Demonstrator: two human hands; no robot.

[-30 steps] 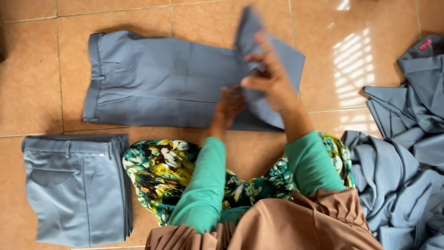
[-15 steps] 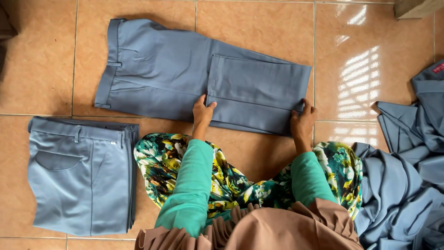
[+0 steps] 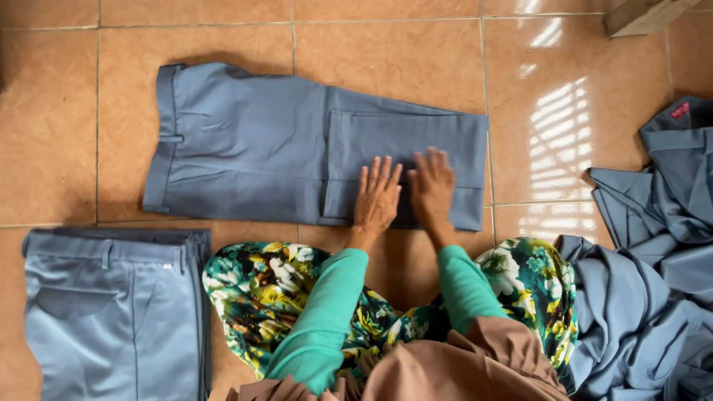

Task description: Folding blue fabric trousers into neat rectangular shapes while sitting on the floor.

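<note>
A pair of blue-grey trousers [image 3: 252, 148] lies flat on the tiled floor, waistband to the left, its legs folded back over themselves on the right. My left hand [image 3: 377, 197] and my right hand [image 3: 433, 187] rest side by side, palms down and fingers spread, on the folded leg part near its lower edge. Neither hand grips anything. Both arms wear green sleeves.
A stack of folded blue-grey trousers [image 3: 111, 312] sits at lower left. A heap of loose blue-grey garments [image 3: 653, 267] lies at right. My knees in floral cloth [image 3: 275, 289] are below the trousers. A wooden block [image 3: 646, 15] is at top right.
The legs were lifted and folded over to the left, then laid flat. My hands moved from the fold's two lower corners to its middle and now press side by side.
</note>
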